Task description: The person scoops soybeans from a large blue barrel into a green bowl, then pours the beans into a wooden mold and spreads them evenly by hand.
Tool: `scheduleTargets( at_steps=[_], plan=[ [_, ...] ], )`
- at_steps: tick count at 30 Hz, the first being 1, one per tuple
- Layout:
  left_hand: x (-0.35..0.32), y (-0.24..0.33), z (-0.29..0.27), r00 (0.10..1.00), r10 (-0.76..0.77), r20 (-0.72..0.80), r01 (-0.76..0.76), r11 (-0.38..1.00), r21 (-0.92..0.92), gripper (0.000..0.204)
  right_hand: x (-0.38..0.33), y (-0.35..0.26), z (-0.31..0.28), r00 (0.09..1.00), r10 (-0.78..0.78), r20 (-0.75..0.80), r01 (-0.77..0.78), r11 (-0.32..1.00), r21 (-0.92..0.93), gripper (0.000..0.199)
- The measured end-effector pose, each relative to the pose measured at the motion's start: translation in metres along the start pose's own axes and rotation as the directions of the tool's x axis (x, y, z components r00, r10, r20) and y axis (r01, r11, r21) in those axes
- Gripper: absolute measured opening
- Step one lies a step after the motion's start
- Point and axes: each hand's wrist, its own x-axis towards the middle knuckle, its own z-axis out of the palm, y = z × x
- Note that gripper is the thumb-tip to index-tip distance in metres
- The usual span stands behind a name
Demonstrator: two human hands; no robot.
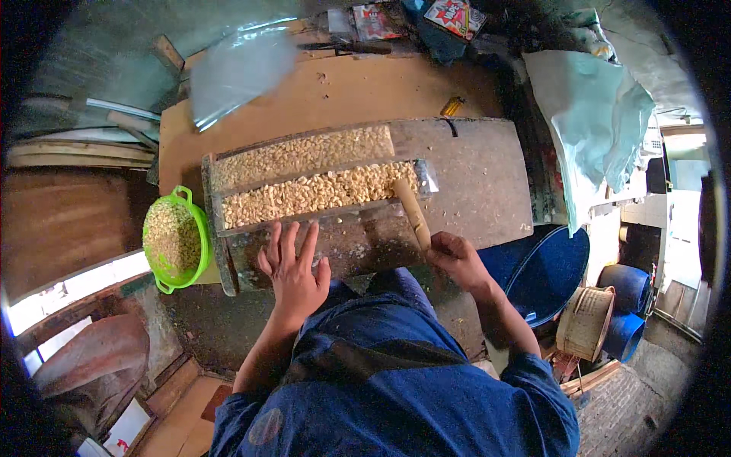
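Pale split beans, probably soybeans, fill a long strip (312,194) on a worn wooden board (483,179). Behind it lies a second flat strip of beans (304,156), which looks covered by transparent plastic. My right hand (454,257) is closed around the lower end of a flat wooden stick (412,213). The stick's far end touches the right end of the nearer strip, beside a shiny plastic edge (431,183). My left hand (295,266) is open, its spread fingers at the board's near edge, just below the beans. It holds nothing.
A green colander (199,217) of beans stands left of the board. Transparent plastic sheets (244,72) lie at the back left of the table (365,84). A small amber object (452,107) sits behind the board. Blue tubs (548,266) and a beige bucket (585,324) are at the right.
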Motion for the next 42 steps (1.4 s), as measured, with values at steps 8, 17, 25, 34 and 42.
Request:
scheduleTargets(
  at_steps=[8,17,25,34,42],
  plan=[
    [-0.006,-0.008,0.004,0.999,-0.007,0.031,0.008,1.000,-0.028,0.061,-0.002,-0.003,0.018,1.000,0.006,-0.010,-0.007,0.998,-0.064,0.013],
    [-0.004,-0.008,0.001,0.998,0.018,0.054,-0.015,0.998,-0.058,0.063,-0.015,0.011,0.006,0.988,0.011,-0.154,0.002,0.997,0.082,0.013],
    [-0.002,-0.010,0.003,0.999,0.043,0.028,-0.042,0.999,-0.030,0.066,-0.020,0.007,0.004,0.977,-0.029,-0.212,0.028,1.000,-0.007,0.012],
    [-0.003,-0.012,0.002,0.998,0.055,0.017,-0.054,0.998,-0.036,0.064,-0.021,0.010,0.004,0.985,0.018,-0.170,-0.004,0.996,0.083,0.014],
    [-0.001,-0.007,0.002,0.998,0.056,0.007,-0.055,0.998,-0.034,0.063,-0.024,0.009,0.003,0.992,0.027,-0.125,-0.026,1.000,0.014,0.012]
  ],
)
